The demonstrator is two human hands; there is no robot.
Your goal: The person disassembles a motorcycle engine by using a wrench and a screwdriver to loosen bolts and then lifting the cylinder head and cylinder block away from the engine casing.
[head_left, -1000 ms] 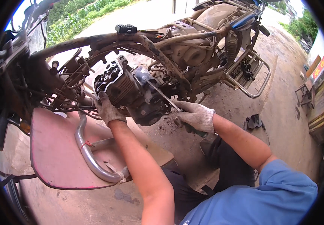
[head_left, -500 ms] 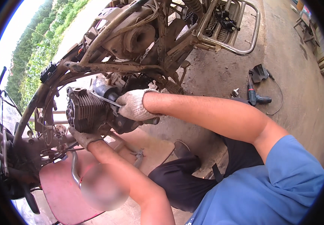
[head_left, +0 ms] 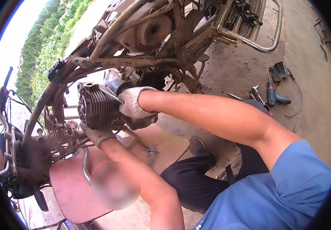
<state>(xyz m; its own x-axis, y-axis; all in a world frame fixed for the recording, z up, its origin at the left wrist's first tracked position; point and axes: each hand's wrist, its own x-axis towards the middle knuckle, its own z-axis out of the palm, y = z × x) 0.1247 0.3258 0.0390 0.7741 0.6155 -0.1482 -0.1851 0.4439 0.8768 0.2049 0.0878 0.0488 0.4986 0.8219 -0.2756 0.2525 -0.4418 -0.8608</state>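
Under the motorcycle frame (head_left: 127, 62), a hefty lump

The finned engine cylinder (head_left: 98, 105), near the frame's front corner, looks heavy, rigid, perhaps greasy; best cradled underneath. Right hand (head_left: 134, 104) wraps a metal-shafted tool (head_left: 111, 95); left hand (head_left: 97, 135) touches the cylinder's underside, grip hidden.

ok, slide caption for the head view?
Gloved left hand against a finned engine cylinder, gloved right hand gripping a slim metal rod, beside a motorcycle frame.

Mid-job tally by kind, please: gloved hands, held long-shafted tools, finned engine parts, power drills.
Grimy pale fabric-gloved hands (left hand, right hand): 2
Long silver metal-shafted tool, held: 1
Dark finned metal engine part: 1
Dark pistol-shaped power drill: 1
Total: 5
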